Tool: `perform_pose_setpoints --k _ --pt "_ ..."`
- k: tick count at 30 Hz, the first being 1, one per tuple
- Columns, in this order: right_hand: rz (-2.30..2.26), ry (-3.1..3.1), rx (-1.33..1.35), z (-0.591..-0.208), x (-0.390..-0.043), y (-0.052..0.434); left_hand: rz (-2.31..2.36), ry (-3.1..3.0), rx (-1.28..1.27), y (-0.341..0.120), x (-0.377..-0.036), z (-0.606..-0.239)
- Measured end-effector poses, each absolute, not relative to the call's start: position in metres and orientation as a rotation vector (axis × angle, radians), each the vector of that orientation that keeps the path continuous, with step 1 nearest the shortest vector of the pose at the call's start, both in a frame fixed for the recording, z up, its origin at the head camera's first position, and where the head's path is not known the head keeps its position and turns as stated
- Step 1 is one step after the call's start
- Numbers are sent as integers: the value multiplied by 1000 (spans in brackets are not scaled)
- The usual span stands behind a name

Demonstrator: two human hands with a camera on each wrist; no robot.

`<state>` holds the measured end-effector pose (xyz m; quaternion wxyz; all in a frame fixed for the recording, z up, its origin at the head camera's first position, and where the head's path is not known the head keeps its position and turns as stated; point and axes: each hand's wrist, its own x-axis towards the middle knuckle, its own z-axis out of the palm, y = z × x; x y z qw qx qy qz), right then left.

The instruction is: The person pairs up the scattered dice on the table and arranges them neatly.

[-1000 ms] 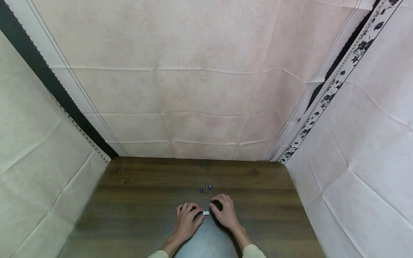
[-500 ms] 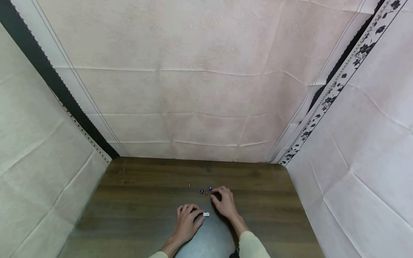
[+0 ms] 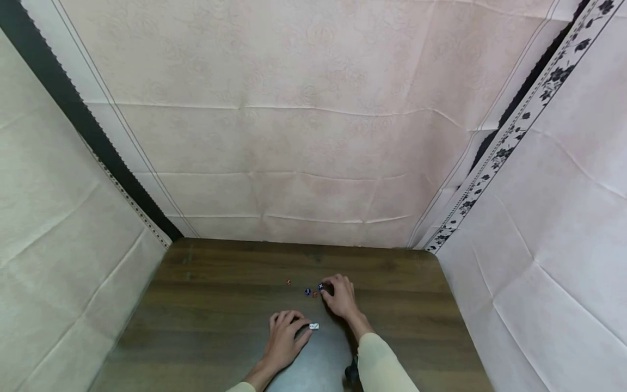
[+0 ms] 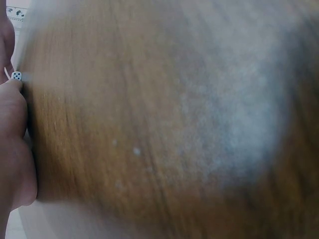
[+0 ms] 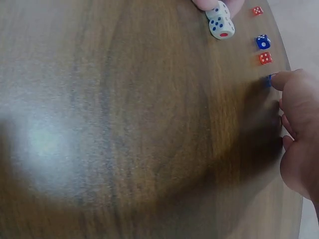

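Two white dice [image 3: 314,326] sit side by side on the wooden table, seen closer in the right wrist view as white dice [image 5: 222,27] with blue and red pips. My left hand [image 3: 284,337] rests on the table and pinches them from the left with thumb and forefinger. Farther forward, my right hand [image 3: 343,296] has its thumb and forefinger at a blue die [image 3: 320,286]. Its fingertip partly covers that blue die [image 5: 268,81] in the right wrist view. Just left of it lie a small red die [image 3: 315,294] and a second blue die [image 3: 307,292].
Another small red die [image 3: 288,282] lies farther left on the wooden table [image 3: 210,305]. Pale cloth [image 3: 294,136] hangs behind the table and along both sides. A dark object [image 3: 351,373] shows beside the right sleeve [image 3: 384,365].
My right hand has moved forward, from beside the white dice to the blue die at the right of the group. The left hand stays at the white dice.
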<state>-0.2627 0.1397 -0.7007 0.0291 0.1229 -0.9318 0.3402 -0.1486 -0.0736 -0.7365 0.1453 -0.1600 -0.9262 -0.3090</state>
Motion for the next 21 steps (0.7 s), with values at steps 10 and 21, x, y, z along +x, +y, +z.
perform_pose_setpoints --k 10,21 --pt "1034 -2925 372 -699 -269 138 -894 -2656 -468 -73 -148 -734" --pt "1033 -2911 359 -696 -265 137 -883 -2658 -464 -74 -147 -734"
